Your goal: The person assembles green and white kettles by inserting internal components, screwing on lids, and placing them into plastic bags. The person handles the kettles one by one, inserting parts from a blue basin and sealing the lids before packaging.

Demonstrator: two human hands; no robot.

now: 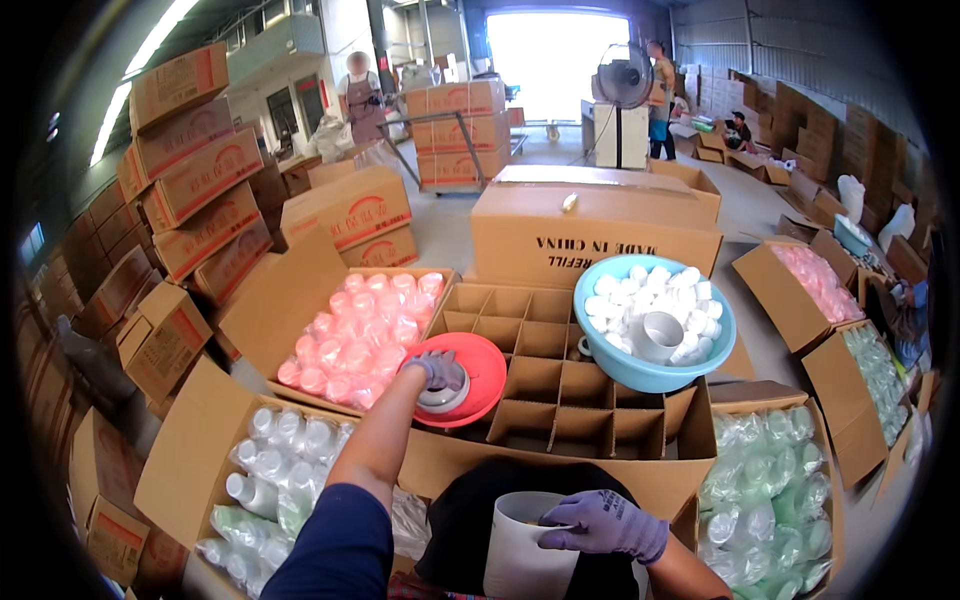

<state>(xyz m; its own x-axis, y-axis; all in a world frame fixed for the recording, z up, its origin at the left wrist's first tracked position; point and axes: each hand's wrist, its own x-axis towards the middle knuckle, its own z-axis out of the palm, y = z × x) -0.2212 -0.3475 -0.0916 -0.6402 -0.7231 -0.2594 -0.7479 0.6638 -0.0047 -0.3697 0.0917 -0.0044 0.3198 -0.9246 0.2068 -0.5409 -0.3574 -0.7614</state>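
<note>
My left hand (pixel 438 370), in a grey-purple glove, reaches into a shallow red basin (pixel 486 372). Its fingers curl over a grey ring-shaped plastic part (pixel 446 398) there, and the fingertips are partly hidden. Close to my lap, a white open-topped plastic cylinder (pixel 522 550) stands nearly upright. The gloved right hand (pixel 605 527) grips it at the rim, thumb side over the edge.
A divided carton (pixel 612 422) lies ahead, bearing the red basin and a blue basin (pixel 590 345) of white caps. Open boxes flank it, with pink bottles (pixel 350 335), white bottles (pixel 290 450) and green-wrapped bottles (pixel 765 500). Stacked cartons (pixel 200 190) and people (pixel 362 100) stand beyond.
</note>
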